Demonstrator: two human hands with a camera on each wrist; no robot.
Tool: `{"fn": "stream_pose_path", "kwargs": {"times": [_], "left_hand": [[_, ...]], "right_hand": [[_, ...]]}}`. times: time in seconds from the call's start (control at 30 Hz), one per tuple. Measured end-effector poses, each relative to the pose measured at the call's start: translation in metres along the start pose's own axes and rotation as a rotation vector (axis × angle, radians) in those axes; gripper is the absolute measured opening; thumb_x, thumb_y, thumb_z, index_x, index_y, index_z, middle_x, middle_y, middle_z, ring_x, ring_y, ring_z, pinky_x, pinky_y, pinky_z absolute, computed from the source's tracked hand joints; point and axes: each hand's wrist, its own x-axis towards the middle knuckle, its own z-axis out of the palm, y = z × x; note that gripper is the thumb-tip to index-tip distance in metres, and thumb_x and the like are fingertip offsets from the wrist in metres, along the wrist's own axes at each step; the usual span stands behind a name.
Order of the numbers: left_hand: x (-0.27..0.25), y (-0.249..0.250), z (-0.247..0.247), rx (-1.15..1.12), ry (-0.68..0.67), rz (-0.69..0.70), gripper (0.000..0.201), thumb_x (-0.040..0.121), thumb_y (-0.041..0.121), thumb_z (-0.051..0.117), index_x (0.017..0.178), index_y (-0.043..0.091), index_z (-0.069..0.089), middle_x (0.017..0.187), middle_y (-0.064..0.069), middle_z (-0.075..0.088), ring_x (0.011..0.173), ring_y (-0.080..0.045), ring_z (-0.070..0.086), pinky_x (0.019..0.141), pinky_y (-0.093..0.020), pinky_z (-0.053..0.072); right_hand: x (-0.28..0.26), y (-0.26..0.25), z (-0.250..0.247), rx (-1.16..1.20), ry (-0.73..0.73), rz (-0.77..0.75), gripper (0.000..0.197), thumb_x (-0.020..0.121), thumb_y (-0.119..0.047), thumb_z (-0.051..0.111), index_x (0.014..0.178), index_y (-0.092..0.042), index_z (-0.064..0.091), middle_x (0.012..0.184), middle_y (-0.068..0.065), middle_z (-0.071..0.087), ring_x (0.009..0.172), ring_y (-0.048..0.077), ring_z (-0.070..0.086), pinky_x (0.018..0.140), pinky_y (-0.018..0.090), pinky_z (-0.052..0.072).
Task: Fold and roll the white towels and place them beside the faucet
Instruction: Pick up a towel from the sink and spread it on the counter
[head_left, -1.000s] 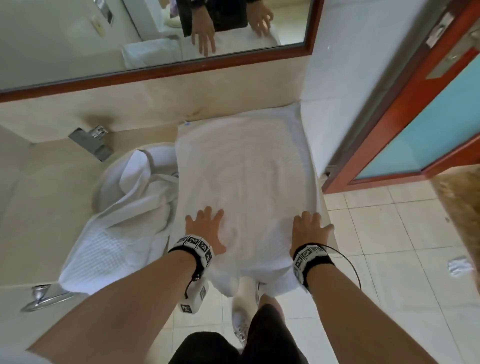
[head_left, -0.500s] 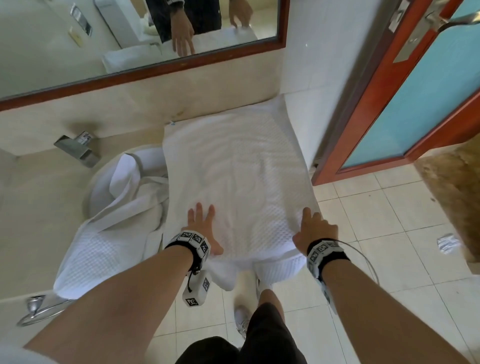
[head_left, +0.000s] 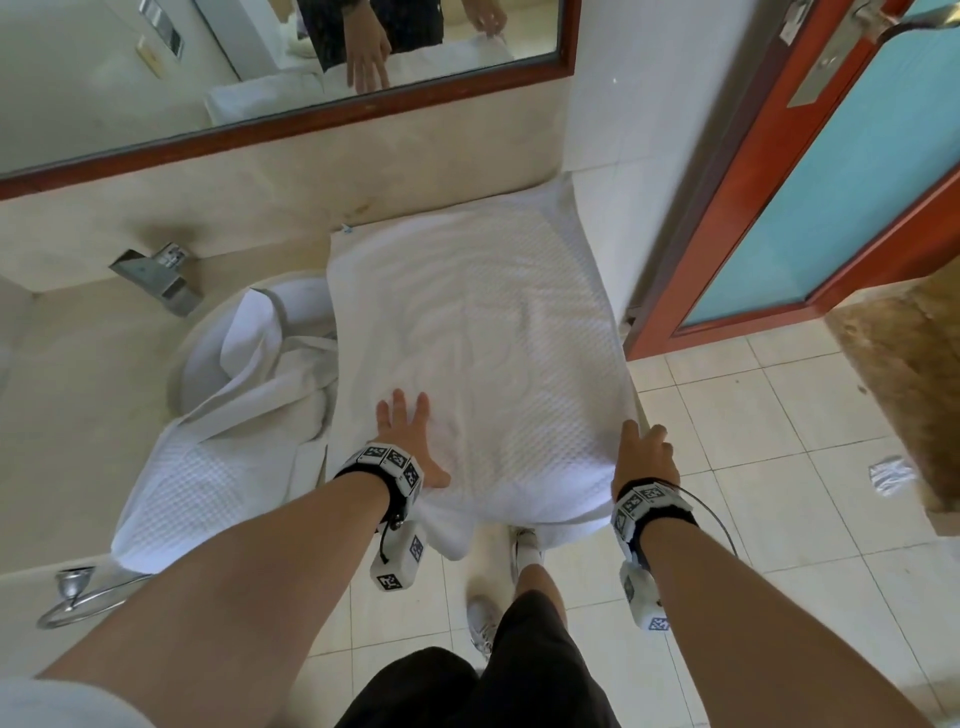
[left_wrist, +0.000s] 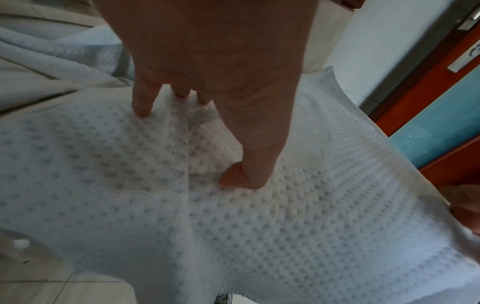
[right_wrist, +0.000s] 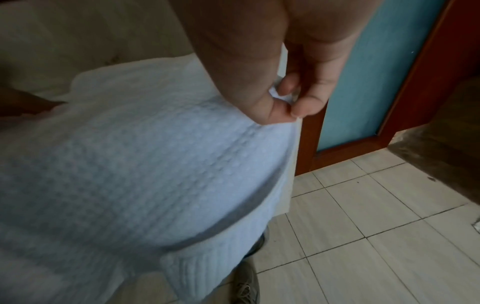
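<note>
A white waffle-weave towel (head_left: 478, 332) lies spread flat on the counter's right part, its near end hanging over the front edge. My left hand (head_left: 408, 436) presses flat on its near left area, fingers straight (left_wrist: 141, 102). My right hand (head_left: 644, 452) pinches the towel's right edge between thumb and fingers (right_wrist: 285, 102) at the counter's corner. A second white towel (head_left: 228, 415) lies crumpled across the sink. The chrome faucet (head_left: 156, 278) stands on the counter behind the sink, at the left.
A beige counter (head_left: 67, 395) runs left, with a mirror (head_left: 260, 62) above. A chrome towel ring (head_left: 78, 597) hangs below the counter's front. A red-framed door (head_left: 810, 218) with blue glass stands right. Tiled floor (head_left: 753, 467) and my shoes (head_left: 483, 623) are below.
My right hand slid from lying flat on the towel to its right edge and pinched it. The left hand stays pressing the towel's near left area.
</note>
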Motion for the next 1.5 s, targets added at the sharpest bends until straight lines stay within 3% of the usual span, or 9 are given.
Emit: {"fn": "stream_pose_path", "kwargs": {"times": [0.2,0.33,0.43,0.53,0.73,0.87,1.07,1.33,1.5], "left_hand": [[-0.006,0.003,0.004,0.042,0.022,-0.022,0.130,0.071,0.050,0.078,0.152,0.033,-0.023,0.159,-0.004,-0.032,0.150,-0.031,-0.015,0.116,-0.059,0.024],[-0.016,0.015,0.010,0.173,0.070,0.011,0.130,0.064,0.068,0.073,0.149,0.045,-0.022,0.162,-0.009,-0.022,0.148,-0.041,0.006,0.115,-0.062,0.015],[-0.021,0.021,0.012,0.212,0.092,0.024,0.125,0.060,0.076,0.068,0.147,0.051,-0.018,0.163,-0.009,-0.016,0.144,-0.045,0.017,0.114,-0.062,0.014],[-0.024,0.016,0.008,0.231,0.097,0.048,0.119,0.060,0.076,0.065,0.148,0.053,-0.012,0.164,-0.007,-0.009,0.141,-0.042,0.025,0.114,-0.061,0.014],[-0.021,-0.002,-0.013,0.158,0.031,0.161,0.091,0.074,0.067,0.060,0.148,0.057,0.008,0.155,0.001,0.015,0.135,-0.034,0.030,0.111,-0.054,0.023],[-0.007,-0.010,-0.027,0.082,0.111,0.185,0.063,0.085,0.057,0.055,0.143,0.049,0.032,0.140,0.000,0.035,0.125,-0.028,0.042,0.106,-0.047,0.030],[0.032,-0.032,-0.064,0.071,0.217,-0.017,0.055,0.090,0.047,0.051,0.140,0.031,0.036,0.136,-0.004,0.040,0.125,-0.028,0.041,0.102,-0.044,0.036],[0.107,-0.060,-0.129,-0.169,0.196,-0.300,0.068,0.088,0.052,0.054,0.145,0.031,0.023,0.146,-0.013,0.031,0.132,-0.035,0.035,0.107,-0.051,0.035],[0.150,-0.072,-0.143,-0.410,0.231,-0.380,0.077,0.092,0.046,0.054,0.154,0.039,0.007,0.151,-0.024,0.026,0.130,-0.046,0.040,0.102,-0.053,0.042]], "right_hand": [[0.007,0.033,-0.017,-0.178,0.112,0.027,0.041,0.085,-0.011,0.064,0.123,-0.014,0.049,0.121,0.009,0.046,0.103,0.021,0.055,0.071,0.030,0.050],[0.000,0.020,-0.014,-0.233,0.148,-0.292,0.059,0.083,-0.022,0.057,0.140,-0.020,0.041,0.137,0.013,0.045,0.116,0.029,0.048,0.091,0.037,0.046],[-0.008,-0.003,-0.006,-0.221,0.032,-0.460,0.063,0.094,-0.030,0.047,0.152,-0.023,0.024,0.163,0.011,0.013,0.146,0.030,0.022,0.115,0.041,0.029],[-0.009,-0.017,-0.006,-0.209,-0.011,-0.366,0.062,0.097,-0.036,0.041,0.153,-0.022,0.019,0.165,0.009,0.005,0.150,0.026,0.014,0.119,0.042,0.021],[0.009,-0.036,-0.029,-0.276,-0.026,-0.256,0.063,0.092,-0.040,0.047,0.147,-0.019,0.026,0.147,0.009,0.036,0.129,0.026,0.043,0.105,0.040,0.037],[0.028,-0.053,-0.042,-0.239,-0.064,-0.274,0.069,0.091,-0.042,0.051,0.149,-0.018,0.022,0.154,0.013,0.024,0.137,0.029,0.032,0.110,0.039,0.034],[0.064,-0.085,-0.063,-0.182,-0.129,-0.390,0.078,0.094,-0.041,0.052,0.156,-0.019,0.009,0.164,0.011,-0.006,0.151,0.029,0.003,0.119,0.040,0.020],[0.153,-0.126,-0.093,-0.132,-0.166,-0.417,0.084,0.094,-0.045,0.051,0.158,-0.023,0.001,0.164,0.009,-0.015,0.152,0.028,-0.004,0.121,0.042,0.015],[0.212,-0.140,-0.112,-0.132,-0.157,-0.386,0.086,0.094,-0.050,0.051,0.157,-0.021,0.000,0.164,0.011,-0.016,0.152,0.029,-0.005,0.122,0.042,0.016]]}}
